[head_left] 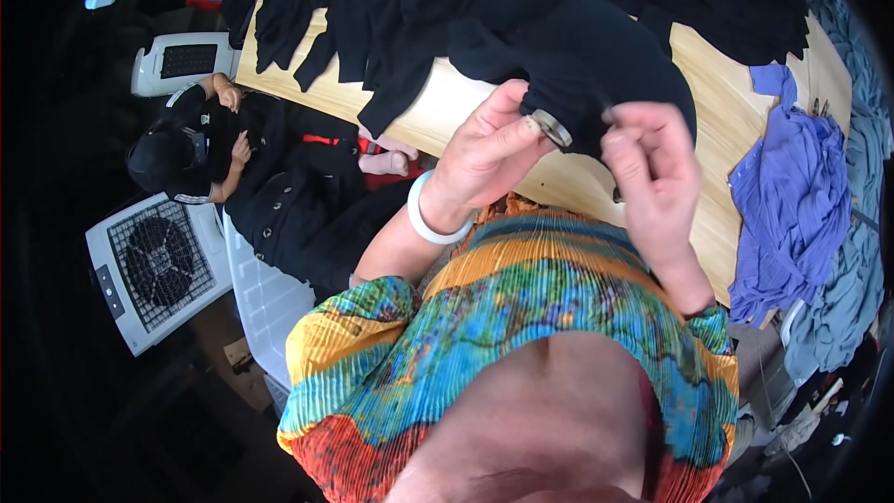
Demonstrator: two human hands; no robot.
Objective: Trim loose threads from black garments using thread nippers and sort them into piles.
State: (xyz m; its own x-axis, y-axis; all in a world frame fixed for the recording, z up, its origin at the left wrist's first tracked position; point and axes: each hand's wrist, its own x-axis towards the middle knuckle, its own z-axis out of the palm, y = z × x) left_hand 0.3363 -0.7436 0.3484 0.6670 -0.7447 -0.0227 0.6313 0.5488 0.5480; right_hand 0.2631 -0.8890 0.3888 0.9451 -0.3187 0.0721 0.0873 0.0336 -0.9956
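My left hand [494,149], with a white bangle [433,214] on its wrist, grips a large round button [551,129] between thumb and fingers. The button is tilted, its rim toward me, at the near edge of a black knit garment [596,61]. Just to the right, my right hand [656,154] is raised with its fingers curled into a pinch. Motion smears its fingertips, and whatever they hold is too small to make out. The black garment lies on the wooden table [568,188] beyond both hands.
More black garments [391,9] cover the table's far side. A purple garment [792,196] hangs over the right edge, beside grey-blue cloth [843,317]. At left, another person [186,154] sits with black buttoned cloth [289,214], near a white fan unit [163,261] and a white bin [265,293].
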